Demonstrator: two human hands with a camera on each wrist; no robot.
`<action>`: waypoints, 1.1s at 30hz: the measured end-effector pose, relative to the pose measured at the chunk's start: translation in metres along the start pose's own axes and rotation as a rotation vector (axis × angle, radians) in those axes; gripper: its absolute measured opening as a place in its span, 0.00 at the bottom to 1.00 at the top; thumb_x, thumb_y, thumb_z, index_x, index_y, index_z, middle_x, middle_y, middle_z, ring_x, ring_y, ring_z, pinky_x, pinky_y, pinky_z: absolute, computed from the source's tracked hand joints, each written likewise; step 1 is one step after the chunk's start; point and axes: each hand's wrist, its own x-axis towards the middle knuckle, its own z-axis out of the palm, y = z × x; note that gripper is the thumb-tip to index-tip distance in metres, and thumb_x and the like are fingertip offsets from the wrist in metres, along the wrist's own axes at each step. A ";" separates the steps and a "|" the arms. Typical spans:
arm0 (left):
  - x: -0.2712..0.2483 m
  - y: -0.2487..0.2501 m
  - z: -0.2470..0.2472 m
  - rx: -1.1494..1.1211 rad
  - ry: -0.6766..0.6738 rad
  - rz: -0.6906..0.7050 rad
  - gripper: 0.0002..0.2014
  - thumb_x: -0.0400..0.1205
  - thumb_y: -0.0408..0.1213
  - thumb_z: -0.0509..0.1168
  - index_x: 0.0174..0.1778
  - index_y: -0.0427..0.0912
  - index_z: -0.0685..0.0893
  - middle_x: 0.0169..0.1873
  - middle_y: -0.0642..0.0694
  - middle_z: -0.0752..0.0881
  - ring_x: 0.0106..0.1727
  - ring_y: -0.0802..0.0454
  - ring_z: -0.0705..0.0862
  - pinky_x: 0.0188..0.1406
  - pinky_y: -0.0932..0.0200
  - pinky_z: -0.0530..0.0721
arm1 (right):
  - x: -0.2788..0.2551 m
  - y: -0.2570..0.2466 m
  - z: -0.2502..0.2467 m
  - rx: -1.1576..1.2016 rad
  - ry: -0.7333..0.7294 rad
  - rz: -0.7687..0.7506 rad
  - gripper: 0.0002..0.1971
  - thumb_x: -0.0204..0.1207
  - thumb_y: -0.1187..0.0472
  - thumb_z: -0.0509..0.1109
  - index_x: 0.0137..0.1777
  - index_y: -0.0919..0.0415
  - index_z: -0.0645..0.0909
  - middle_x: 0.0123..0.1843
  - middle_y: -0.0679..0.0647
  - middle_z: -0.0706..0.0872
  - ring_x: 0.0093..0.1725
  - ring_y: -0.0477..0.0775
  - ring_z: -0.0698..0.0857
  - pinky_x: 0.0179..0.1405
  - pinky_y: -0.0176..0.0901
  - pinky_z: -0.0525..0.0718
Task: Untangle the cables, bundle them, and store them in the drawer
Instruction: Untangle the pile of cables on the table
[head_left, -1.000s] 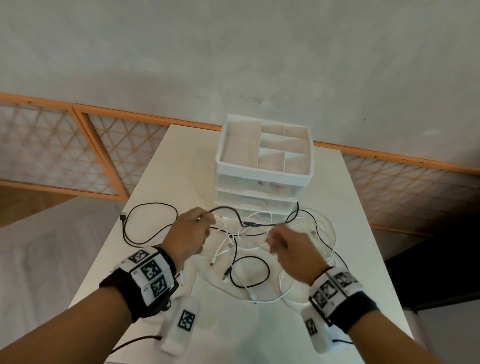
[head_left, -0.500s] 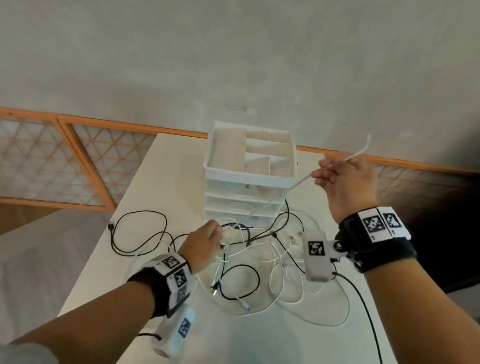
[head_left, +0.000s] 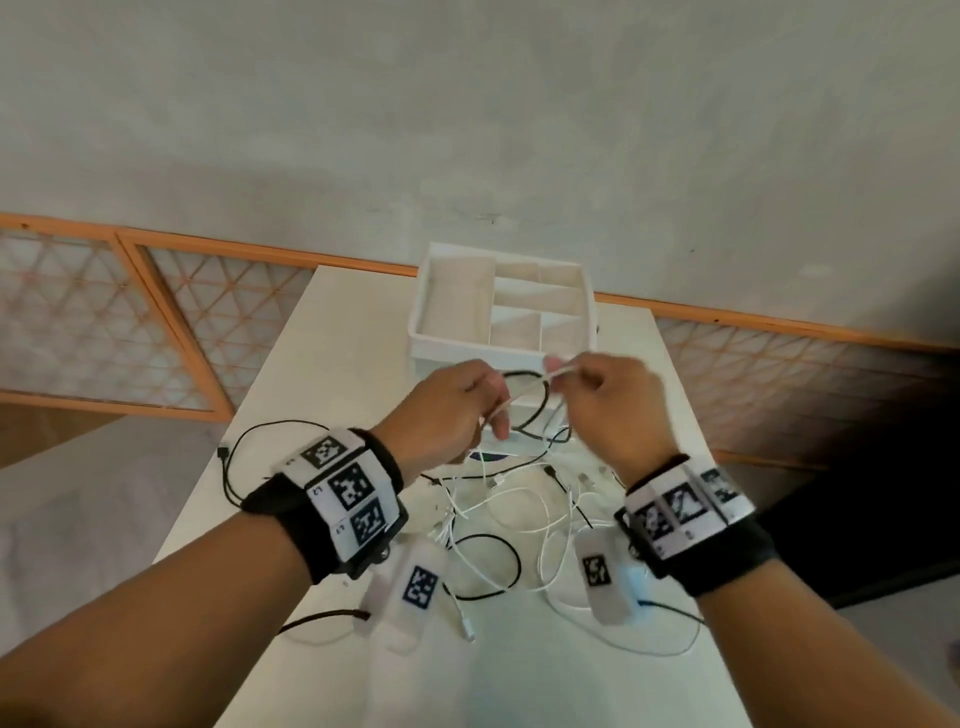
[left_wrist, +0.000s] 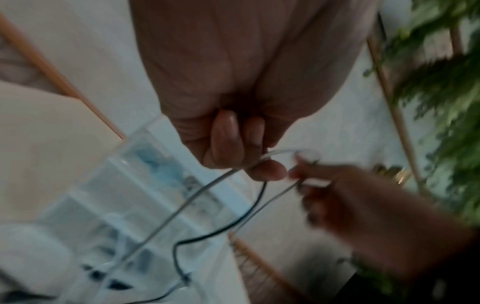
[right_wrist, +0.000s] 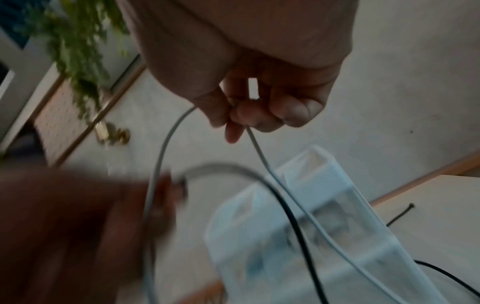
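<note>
A wood-framed lattice panel (head_left: 156, 332) lines the pale wall at left. On the white surface (head_left: 363, 332), a black cable (head_left: 244, 447) loops left of the tangle of cables (head_left: 509, 519). The left hand (head_left: 447, 415) and right hand (head_left: 613, 405) each pinch a white cable (head_left: 558, 373), raised before the drawer unit (head_left: 504, 322) (its drawers closed). A green plant (left_wrist: 441, 82) stands beyond.

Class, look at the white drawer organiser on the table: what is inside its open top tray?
The organiser's top tray shows only bare compartments split by white dividers. Its front edge is covered by the left hand and right hand, which hold a white cable.
</note>
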 end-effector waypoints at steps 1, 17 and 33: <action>-0.002 -0.010 -0.001 0.045 -0.032 -0.022 0.13 0.90 0.38 0.54 0.42 0.40 0.79 0.28 0.48 0.84 0.20 0.55 0.68 0.17 0.65 0.63 | 0.012 -0.002 -0.013 0.086 0.088 0.019 0.15 0.82 0.48 0.68 0.35 0.49 0.87 0.26 0.45 0.84 0.24 0.45 0.78 0.29 0.37 0.73; -0.006 -0.066 -0.039 0.020 0.168 -0.178 0.13 0.89 0.34 0.53 0.40 0.39 0.76 0.24 0.48 0.74 0.21 0.55 0.66 0.21 0.61 0.63 | 0.083 0.076 -0.046 0.262 0.096 0.312 0.31 0.77 0.70 0.62 0.77 0.41 0.67 0.69 0.55 0.82 0.31 0.61 0.89 0.29 0.52 0.86; 0.004 -0.051 -0.007 0.146 0.002 0.054 0.16 0.90 0.35 0.53 0.41 0.39 0.81 0.27 0.51 0.83 0.32 0.56 0.76 0.39 0.61 0.74 | 0.018 0.007 0.010 0.124 0.059 -0.111 0.04 0.79 0.52 0.73 0.44 0.45 0.90 0.25 0.50 0.86 0.30 0.48 0.86 0.38 0.41 0.84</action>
